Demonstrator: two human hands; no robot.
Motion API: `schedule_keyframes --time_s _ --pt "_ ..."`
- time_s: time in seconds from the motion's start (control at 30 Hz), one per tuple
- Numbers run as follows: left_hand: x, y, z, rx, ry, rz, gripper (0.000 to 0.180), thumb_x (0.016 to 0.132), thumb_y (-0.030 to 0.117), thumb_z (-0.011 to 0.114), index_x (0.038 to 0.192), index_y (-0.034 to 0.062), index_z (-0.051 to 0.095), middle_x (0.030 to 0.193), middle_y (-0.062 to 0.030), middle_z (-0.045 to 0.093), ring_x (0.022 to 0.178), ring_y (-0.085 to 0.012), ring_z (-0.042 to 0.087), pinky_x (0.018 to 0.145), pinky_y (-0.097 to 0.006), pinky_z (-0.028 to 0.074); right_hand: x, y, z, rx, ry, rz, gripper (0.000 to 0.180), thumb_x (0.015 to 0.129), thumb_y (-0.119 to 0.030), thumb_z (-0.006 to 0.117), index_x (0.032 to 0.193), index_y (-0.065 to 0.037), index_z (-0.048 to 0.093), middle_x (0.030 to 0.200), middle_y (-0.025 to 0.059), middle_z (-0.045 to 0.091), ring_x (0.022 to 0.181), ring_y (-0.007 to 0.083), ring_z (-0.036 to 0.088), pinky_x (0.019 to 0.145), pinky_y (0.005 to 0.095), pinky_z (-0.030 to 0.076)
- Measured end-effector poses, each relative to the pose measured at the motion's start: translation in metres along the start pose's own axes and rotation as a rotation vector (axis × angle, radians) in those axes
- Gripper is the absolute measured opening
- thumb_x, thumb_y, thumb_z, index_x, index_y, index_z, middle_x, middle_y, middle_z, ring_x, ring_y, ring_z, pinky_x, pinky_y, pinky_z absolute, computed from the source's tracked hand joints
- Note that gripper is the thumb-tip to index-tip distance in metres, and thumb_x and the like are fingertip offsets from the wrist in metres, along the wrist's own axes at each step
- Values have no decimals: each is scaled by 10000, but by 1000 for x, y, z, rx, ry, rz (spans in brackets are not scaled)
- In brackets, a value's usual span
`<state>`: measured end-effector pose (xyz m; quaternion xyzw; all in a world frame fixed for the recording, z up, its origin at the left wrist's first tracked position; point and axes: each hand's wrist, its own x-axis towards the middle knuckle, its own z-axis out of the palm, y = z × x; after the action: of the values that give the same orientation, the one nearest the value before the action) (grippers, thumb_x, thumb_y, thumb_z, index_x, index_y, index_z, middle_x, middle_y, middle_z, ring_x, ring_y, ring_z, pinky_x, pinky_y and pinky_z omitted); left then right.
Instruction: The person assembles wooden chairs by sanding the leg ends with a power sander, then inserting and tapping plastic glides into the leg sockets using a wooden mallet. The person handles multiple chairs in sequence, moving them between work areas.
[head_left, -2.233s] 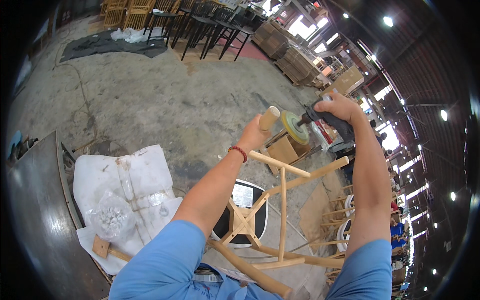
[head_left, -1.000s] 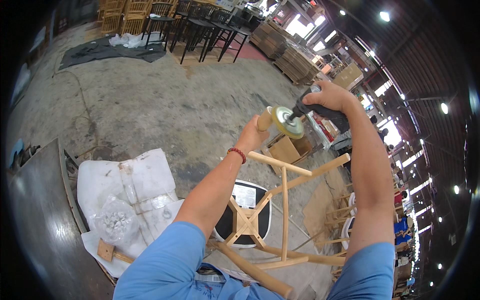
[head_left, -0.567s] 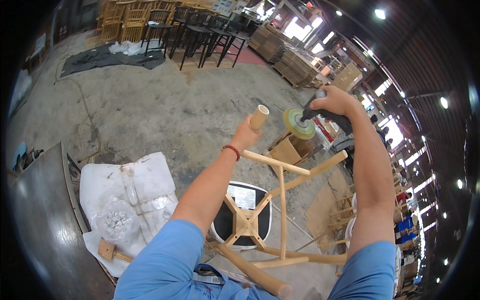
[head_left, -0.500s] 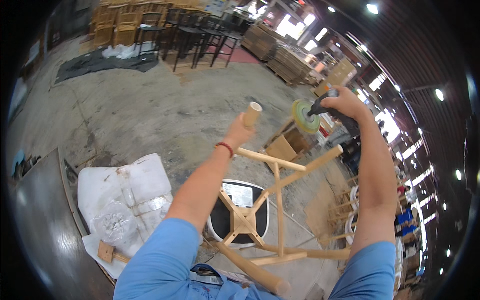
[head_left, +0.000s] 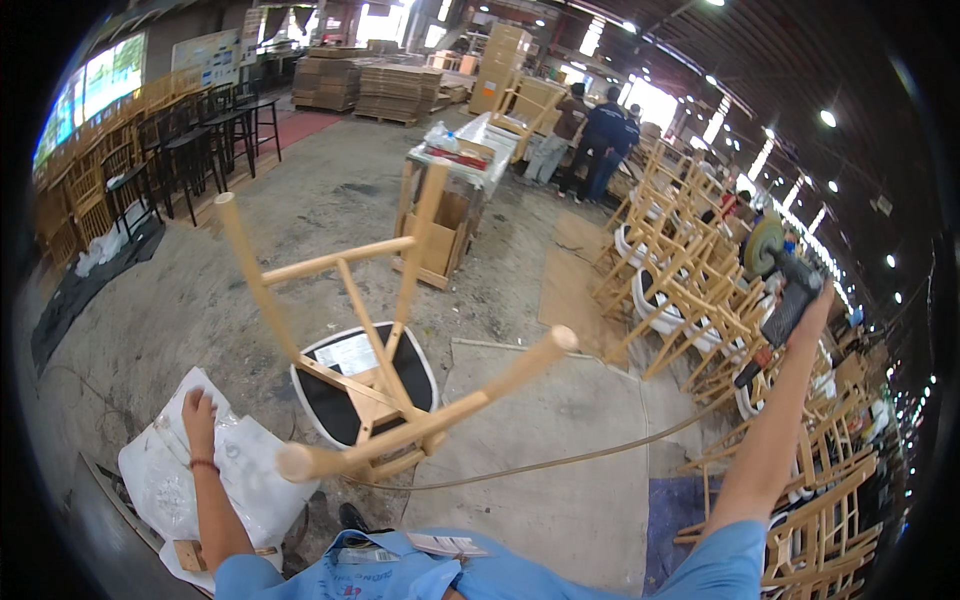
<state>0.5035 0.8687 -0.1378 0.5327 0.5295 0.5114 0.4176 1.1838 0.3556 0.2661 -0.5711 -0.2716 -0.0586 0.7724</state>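
Spreading grey and stained, the concrete floor (head_left: 335,215) runs to 11 o'clock, where cardboard stacks (head_left: 400,92) sit. Black stools (head_left: 188,160) at 10; three people (head_left: 602,130) at 1; blond stacked chairs (head_left: 657,305) tangled together at 3. Dark roof (head_left: 770,60) toward 2, dotted with bright lamps (head_left: 828,118). Tabletop (head_left: 497,160) at 12, plastic and a red item (head_left: 455,155) on it. Pale mat (head_left: 560,405) toward 5, a cord (head_left: 560,466) curving across it.

Chair (head_left: 372,405) at 8 from centre, upside down, apart from both hands. Round, blond wooden legs; crosspieces meeting in an X; black seat underside, white rim, paper label. Legs point upward, splayed: far pair toward 11 and just past 12, near pair toward 2 and 7.

Right hand (head_left: 816,308) at 3: grip closed round a dark tool (head_left: 793,302), thin round yellow-green disc (head_left: 764,245) at its upper end, blurred. Tool's long axis runs 1 to 7, disc end high. Left hand (head_left: 200,413) at 8, over a wrinkled white sheet (head_left: 155,455): grip slack, fingers part bent, nothing in it. Cannot tell whether it touches the sheet.
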Motion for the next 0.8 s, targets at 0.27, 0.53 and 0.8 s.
schedule_keyframes --time_s 0.27,0.53,0.8 --pt "-140 -19 -57 65 246 -9 325 899 164 571 1147 -40 620 1023 -136 652 860 -196 633 710 -323 536 -136 148 -196 1307 -471 207 362 888 -128 623 1116 -26 361 978 53 421 644 128 460 540 289 424" --pt "-249 -36 -123 257 538 -83 244 886 132 573 1040 -31 668 888 -115 709 714 -180 688 696 -291 538 -301 274 -183 755 -228 709 311 868 -240 610 1085 -38 516 878 64 550 665 157 542 513 278 447" --pt "-339 -88 -239 434 751 -376 248 865 160 585 1006 -25 673 903 -171 710 847 -286 686 797 -374 530 -480 323 -55 -92 -454 1252 361 879 -360 590 1118 -91 601 893 90 613 677 197 606 518 314 499"
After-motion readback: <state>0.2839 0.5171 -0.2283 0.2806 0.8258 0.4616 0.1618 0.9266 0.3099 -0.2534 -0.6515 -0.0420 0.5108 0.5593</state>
